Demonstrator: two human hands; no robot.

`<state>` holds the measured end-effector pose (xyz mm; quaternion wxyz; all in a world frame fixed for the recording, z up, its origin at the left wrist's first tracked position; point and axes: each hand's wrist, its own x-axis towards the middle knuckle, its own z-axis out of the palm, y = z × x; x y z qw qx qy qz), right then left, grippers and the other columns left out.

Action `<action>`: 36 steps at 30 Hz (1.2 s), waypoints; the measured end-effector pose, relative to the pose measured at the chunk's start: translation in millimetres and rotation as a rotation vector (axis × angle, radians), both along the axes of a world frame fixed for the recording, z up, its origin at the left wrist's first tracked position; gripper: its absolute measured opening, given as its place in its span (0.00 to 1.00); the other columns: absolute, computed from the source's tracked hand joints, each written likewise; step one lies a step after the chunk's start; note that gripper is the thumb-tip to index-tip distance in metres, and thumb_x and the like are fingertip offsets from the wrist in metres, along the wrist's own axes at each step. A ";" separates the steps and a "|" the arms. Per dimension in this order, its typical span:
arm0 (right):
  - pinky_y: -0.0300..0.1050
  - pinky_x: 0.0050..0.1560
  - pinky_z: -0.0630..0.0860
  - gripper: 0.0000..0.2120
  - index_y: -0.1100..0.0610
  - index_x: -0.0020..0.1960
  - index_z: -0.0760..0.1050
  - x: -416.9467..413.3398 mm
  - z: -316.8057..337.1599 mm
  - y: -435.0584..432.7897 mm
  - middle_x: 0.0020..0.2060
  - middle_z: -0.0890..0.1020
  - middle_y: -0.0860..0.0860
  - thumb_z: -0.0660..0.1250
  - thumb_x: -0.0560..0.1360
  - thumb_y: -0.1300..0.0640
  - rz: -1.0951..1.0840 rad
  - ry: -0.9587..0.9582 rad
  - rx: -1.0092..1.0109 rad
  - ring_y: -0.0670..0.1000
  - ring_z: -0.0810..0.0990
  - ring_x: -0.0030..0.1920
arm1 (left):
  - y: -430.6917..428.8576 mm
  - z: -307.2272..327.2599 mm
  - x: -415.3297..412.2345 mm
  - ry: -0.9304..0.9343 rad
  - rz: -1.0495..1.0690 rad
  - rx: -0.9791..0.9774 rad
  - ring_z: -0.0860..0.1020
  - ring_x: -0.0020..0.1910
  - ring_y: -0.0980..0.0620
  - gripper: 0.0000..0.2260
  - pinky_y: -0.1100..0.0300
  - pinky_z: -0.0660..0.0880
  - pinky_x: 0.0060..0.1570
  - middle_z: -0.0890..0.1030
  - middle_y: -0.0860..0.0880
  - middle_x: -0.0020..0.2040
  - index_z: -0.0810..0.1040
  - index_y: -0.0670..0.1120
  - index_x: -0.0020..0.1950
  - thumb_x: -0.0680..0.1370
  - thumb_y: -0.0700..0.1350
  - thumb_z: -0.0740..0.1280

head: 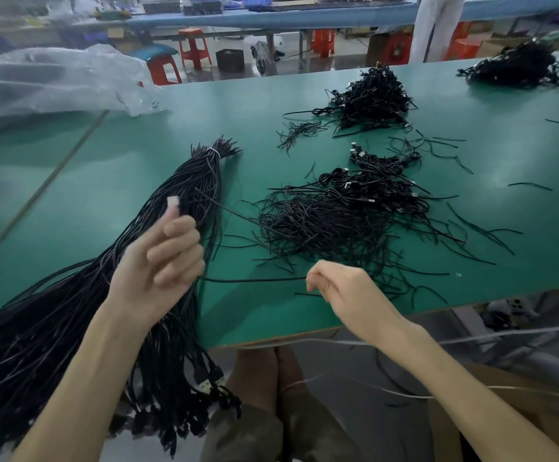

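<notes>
Together left hand, right hand hold one tie.

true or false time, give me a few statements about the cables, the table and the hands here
1. The right hand pinches a thin black strand. True.
2. A red band ties the cable bundle. False: a white tie binds it near its far end.
3. The table is green. True.
4. The cable bundle lies right of the loose pile. False: it lies left of it.
5. The cable bundle's near end hangs over the table edge. True.
</notes>
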<state>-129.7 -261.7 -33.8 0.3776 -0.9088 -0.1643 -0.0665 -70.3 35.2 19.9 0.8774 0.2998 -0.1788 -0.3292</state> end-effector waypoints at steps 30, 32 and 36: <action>0.47 0.35 0.66 0.16 0.58 0.41 0.75 -17.6 47.1 79.4 0.29 0.70 0.53 0.60 0.85 0.53 0.215 0.060 0.600 0.53 0.68 0.31 | -69.0 -8.9 -34.4 -0.353 0.346 0.265 0.69 0.77 0.48 0.27 0.55 0.66 0.75 0.73 0.46 0.76 0.75 0.43 0.74 0.86 0.55 0.47; 0.45 0.35 0.65 0.17 0.58 0.41 0.75 -15.7 38.0 79.8 0.28 0.70 0.49 0.60 0.85 0.53 0.235 0.126 0.588 0.50 0.67 0.30 | -69.2 -1.5 -38.2 -0.199 0.311 0.138 0.80 0.65 0.51 0.26 0.59 0.75 0.65 0.83 0.51 0.64 0.84 0.48 0.62 0.85 0.58 0.49; 0.39 0.33 0.66 0.18 0.55 0.40 0.77 -1.6 28.4 67.2 0.26 0.72 0.46 0.63 0.84 0.47 0.232 0.187 0.400 0.46 0.68 0.27 | -48.7 7.3 -40.8 -0.121 0.239 0.016 0.68 0.25 0.58 0.24 0.65 0.71 0.36 0.71 0.56 0.30 0.73 0.49 0.39 0.88 0.57 0.49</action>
